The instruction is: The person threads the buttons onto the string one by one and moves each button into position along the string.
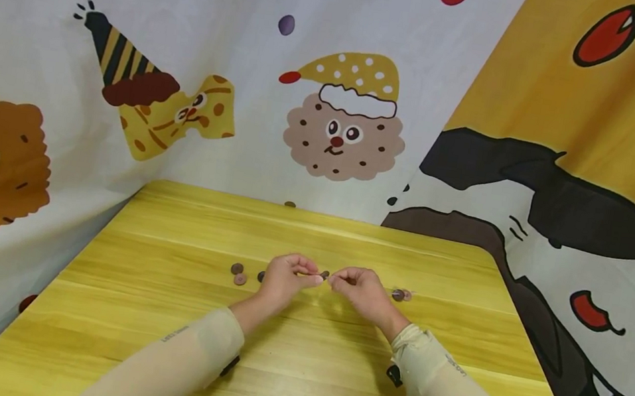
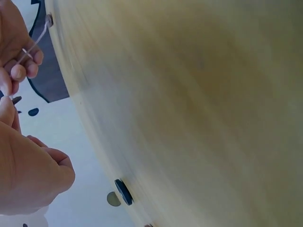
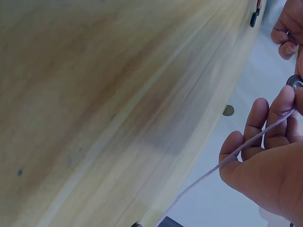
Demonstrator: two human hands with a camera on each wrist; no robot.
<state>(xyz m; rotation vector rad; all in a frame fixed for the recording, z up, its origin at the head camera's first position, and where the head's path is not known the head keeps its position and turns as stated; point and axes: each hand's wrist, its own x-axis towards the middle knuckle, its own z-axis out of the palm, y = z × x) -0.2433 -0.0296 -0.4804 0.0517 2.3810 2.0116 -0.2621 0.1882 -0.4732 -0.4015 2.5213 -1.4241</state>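
My left hand [image 1: 283,282] pinches a small dark round button [image 1: 325,274] between thumb and fingertips above the middle of the table. Close by on its right, my right hand [image 1: 362,292] pinches a thin pale cord [image 3: 203,177] at the button. From the fingers the cord trails across the palm and down to the table in the right wrist view. At its far end on the right lie a dark button [image 1: 398,295] and a pinkish button [image 1: 408,295]. Whether the cord passes through the held button is hidden by the fingertips.
Left of my hands lie a dark button [image 1: 237,268] and a pinkish button [image 1: 240,279], side by side. Another dark button [image 1: 261,276] is partly behind my left hand. The wooden table [image 1: 295,369] meets a printed cloth [image 1: 236,174] at its back edge.
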